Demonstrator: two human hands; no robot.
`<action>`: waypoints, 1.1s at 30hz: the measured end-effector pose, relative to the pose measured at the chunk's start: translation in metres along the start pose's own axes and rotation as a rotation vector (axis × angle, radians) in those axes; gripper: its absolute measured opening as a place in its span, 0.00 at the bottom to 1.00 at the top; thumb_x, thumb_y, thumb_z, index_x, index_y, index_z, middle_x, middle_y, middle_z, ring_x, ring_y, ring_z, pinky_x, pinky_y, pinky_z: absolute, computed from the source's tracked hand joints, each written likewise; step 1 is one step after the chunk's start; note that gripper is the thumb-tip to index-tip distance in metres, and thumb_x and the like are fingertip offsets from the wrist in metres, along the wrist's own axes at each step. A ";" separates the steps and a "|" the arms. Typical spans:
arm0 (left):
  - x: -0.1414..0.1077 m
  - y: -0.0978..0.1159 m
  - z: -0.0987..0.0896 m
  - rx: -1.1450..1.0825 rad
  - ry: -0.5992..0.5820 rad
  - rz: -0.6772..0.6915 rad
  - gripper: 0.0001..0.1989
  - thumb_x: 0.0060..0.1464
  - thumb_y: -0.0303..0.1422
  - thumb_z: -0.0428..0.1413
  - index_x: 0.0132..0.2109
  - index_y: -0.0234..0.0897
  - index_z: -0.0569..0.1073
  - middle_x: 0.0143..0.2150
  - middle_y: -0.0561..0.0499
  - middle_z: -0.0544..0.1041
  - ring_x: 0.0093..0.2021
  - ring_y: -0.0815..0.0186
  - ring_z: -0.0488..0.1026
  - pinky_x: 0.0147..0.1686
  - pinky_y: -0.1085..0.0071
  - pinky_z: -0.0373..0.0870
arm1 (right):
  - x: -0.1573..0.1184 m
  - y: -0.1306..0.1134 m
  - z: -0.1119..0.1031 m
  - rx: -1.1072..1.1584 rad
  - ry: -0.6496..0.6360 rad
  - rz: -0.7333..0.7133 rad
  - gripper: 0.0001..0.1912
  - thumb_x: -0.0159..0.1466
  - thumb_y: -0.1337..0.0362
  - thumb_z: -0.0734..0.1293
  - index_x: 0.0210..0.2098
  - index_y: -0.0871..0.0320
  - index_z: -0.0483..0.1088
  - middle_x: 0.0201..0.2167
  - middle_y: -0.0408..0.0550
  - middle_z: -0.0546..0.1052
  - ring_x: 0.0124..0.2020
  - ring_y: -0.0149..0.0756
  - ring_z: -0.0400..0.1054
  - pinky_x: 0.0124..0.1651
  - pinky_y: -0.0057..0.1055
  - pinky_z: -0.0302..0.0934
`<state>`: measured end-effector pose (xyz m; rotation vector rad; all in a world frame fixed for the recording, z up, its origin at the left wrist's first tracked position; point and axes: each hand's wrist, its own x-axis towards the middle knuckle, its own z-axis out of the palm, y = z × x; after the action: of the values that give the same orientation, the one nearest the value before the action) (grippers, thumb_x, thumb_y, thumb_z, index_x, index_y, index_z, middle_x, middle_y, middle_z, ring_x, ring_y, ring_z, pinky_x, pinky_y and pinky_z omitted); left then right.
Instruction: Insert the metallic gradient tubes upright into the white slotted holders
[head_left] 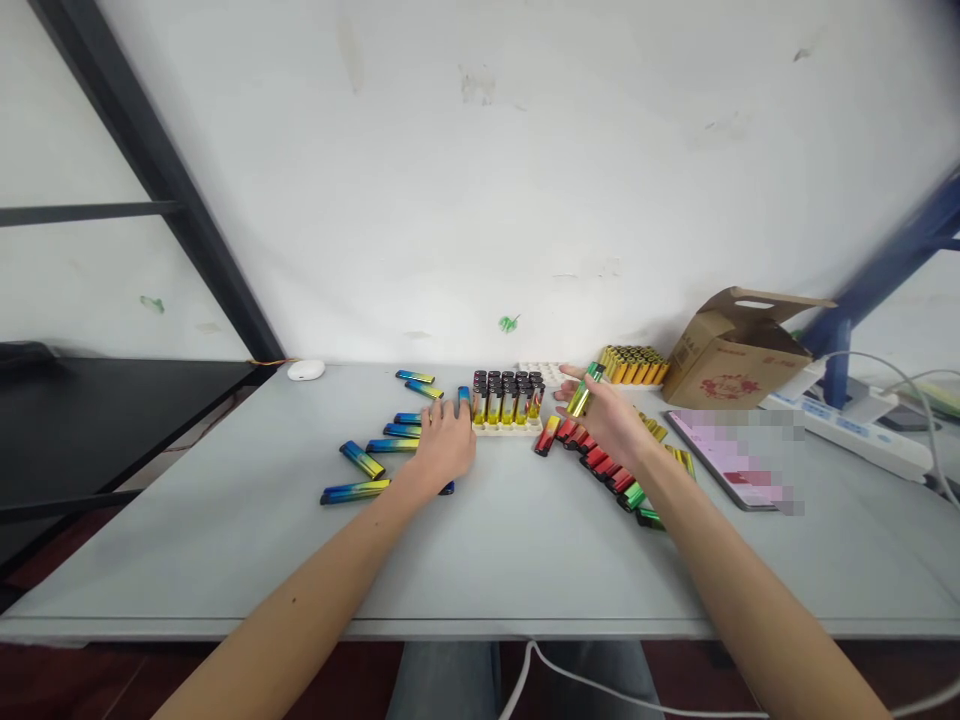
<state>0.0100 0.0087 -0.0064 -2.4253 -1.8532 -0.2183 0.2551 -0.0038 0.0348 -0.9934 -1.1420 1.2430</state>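
Observation:
My left hand [446,440] is palm down with its fingers curled at the left end of a white rack [506,428]. Its fingertips close on a blue lighter [463,397] that stands upright there. Rows of lighters with dark tops and yellow lower parts [508,402] fill the rack. In my right hand [611,415], raised over the table right of the rack, a green-and-yellow lighter [585,390] is tilted, gripped between thumb and fingers. Several blue-and-yellow lighters [363,459] lie left of my left hand. Red lighters [594,457] and green ones [632,496] lie below my right hand.
Behind stand another white rack [541,371] and a block of orange-yellow lighters [636,366]. An open cardboard box [735,350], a tablet-like device [731,460] and a power strip [855,435] are at right. A white earbud case [306,370] lies back left.

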 end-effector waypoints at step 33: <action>0.000 0.000 0.002 0.000 0.011 -0.002 0.27 0.62 0.29 0.40 0.67 0.28 0.56 0.62 0.33 0.64 0.66 0.47 0.54 0.62 0.50 0.50 | 0.012 0.049 0.005 -0.461 0.130 -0.254 0.19 0.53 0.56 0.74 0.40 0.56 0.71 0.30 0.47 0.78 0.32 0.41 0.75 0.36 0.36 0.69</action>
<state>0.0101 0.0088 -0.0082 -2.4173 -1.8511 -0.2317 0.2412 0.0127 -0.0111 -1.2025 -1.4348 0.7145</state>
